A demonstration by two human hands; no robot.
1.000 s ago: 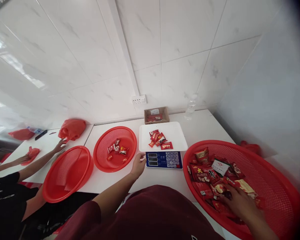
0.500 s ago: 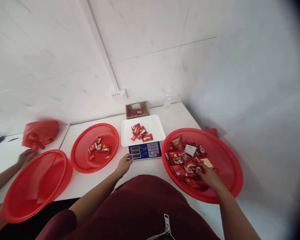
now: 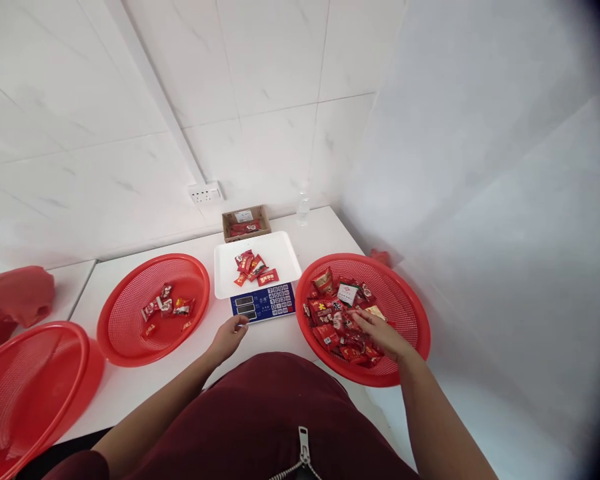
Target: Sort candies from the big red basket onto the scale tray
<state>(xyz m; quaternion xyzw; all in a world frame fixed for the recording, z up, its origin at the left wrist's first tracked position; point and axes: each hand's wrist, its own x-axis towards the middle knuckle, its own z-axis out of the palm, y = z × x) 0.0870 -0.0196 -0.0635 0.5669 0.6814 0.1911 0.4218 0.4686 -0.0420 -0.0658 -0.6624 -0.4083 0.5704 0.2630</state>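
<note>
My right hand reaches into the red mesh basket on the right. Its fingers are stretched out over a heap of red-wrapped snack packets, touching the top ones, none lifted. A white card lies among the packets. My left hand hovers by the front left corner of the scale's blue keypad panel, fingers loosely curled, nothing visible in them. On the scale's white tray sits a small pile of red packets.
Left of the scale, another red basket holds several packets. A further red basket and a red plastic bag are at far left. Behind the scale are a cardboard box with red packets and a clear bottle. A wall socket is above.
My view has swung to the right, so everything sits further left. My right hand's fingers have straightened over the packets. The co-worker's hands at the left have gone from view.
</note>
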